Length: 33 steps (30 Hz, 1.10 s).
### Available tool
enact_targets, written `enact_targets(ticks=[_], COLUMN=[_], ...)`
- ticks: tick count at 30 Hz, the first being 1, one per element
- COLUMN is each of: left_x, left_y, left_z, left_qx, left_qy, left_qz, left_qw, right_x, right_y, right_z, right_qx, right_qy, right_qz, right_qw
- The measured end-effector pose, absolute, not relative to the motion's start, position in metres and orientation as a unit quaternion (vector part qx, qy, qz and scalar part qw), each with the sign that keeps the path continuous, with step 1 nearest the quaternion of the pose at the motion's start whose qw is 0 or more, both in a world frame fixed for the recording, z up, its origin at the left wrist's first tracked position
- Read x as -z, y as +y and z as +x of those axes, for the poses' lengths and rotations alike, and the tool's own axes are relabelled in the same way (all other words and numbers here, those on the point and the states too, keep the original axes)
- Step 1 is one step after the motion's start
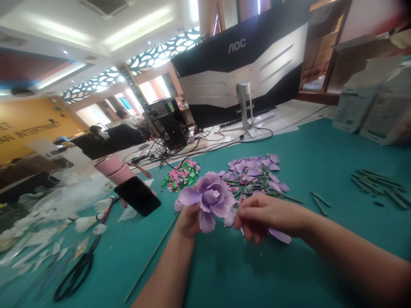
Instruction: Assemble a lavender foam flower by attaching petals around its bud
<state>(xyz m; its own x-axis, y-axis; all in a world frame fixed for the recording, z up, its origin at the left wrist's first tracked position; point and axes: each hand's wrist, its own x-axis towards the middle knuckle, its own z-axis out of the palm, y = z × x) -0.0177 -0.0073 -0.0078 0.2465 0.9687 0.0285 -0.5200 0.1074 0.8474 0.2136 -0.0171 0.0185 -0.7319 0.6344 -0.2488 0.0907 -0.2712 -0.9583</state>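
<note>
My left hand point(189, 220) is closed under a purple block-built flower point(208, 196) and holds it up over the teal table point(224, 273). A thin green stem point(150, 259) runs down from that hand toward the near left. My right hand point(266, 216) is closed just right of the bloom, fingers curled, with a loose purple petal point(280, 235) showing beneath it. Whether the fingers pinch that petal or another small piece I cannot make out. Behind the hands lies a pile of purple petals and green parts point(257, 173).
A black phone point(137, 195) lies at left, black scissors point(75, 273) nearer me, a pink cylinder point(114, 167) behind. Pink-and-green pieces point(181, 174) sit mid-table; green sticks point(379, 186) at far right. An AOC monitor point(244, 64) with cables stands behind. People sit at far left.
</note>
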Motion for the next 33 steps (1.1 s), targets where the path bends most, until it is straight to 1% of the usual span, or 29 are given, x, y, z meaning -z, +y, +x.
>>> enact_targets(ticks=[2,7,17,24,30,33], left_x=[0.006,0.004,0.011,0.011,0.018,0.022], left_y=[-0.006,-0.006,-0.004,-0.003,-0.006,-0.006], left_z=[-0.018,-0.017,-0.020,-0.014,-0.011,-0.013], left_qx=[-0.540,-0.529,-0.532,-0.547,-0.544,-0.542], left_qy=[0.292,0.295,0.279,0.293,0.333,0.332], left_qz=[0.402,0.423,0.420,0.415,0.399,0.405], left_qw=[0.679,0.674,0.680,0.665,0.659,0.657], right_x=[-0.019,-0.019,-0.018,-0.011,0.008,0.012], right_y=[-0.022,-0.030,-0.029,-0.035,-0.041,-0.040], right_z=[0.211,0.203,0.202,0.194,0.178,0.177], right_qx=[-0.741,-0.765,-0.779,-0.780,-0.838,-0.854], right_qy=[-0.586,-0.539,-0.512,-0.526,-0.446,-0.416], right_qz=[-0.286,-0.290,-0.291,-0.283,-0.221,-0.213], right_qw=[0.160,0.199,0.214,0.187,0.225,0.227])
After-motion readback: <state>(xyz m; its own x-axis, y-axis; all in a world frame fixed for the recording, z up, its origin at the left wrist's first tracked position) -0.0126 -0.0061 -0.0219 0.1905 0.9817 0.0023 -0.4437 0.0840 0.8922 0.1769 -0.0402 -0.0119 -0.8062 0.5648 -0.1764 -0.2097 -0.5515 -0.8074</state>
